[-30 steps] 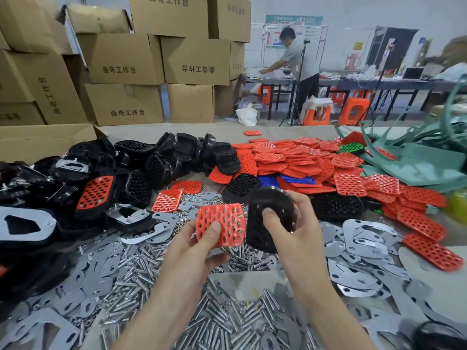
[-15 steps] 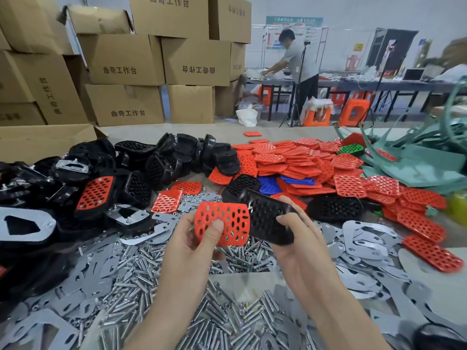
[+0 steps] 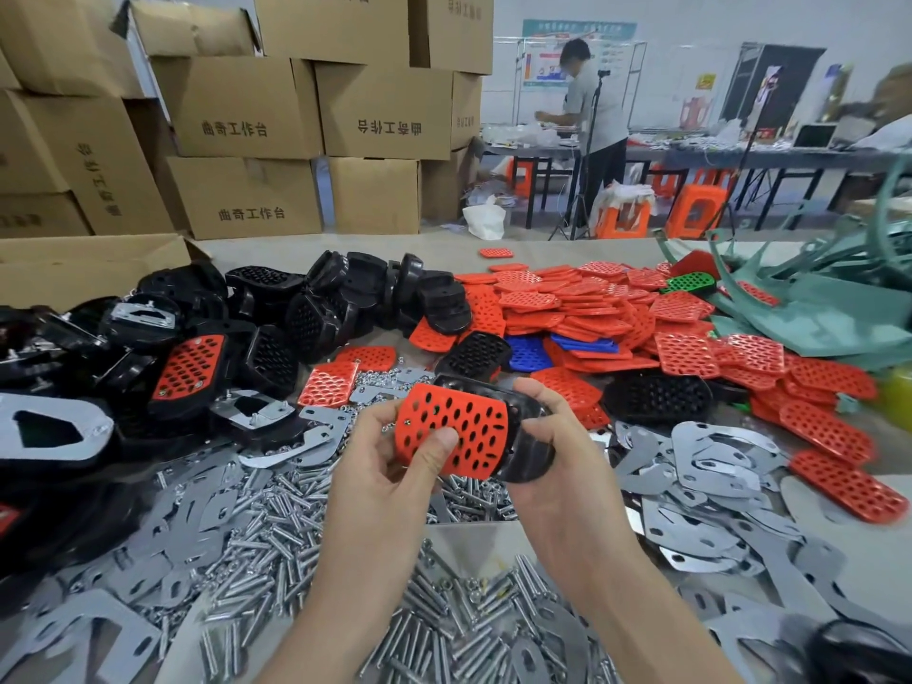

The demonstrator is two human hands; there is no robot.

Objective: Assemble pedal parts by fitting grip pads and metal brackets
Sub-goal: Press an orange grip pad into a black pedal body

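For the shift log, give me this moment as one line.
step: fitting red grip pad onto black pedal body; left hand: pinches pad; right hand: grips body

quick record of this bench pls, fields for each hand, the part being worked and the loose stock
left hand: pinches the red grip pad, thumb on its face
right hand: grips the black pedal body at its right end
fit: pad lies on the body; fully seated, cannot tell
stock: loose red pads far right, black bodies far left, metal brackets right, bolts below the hands
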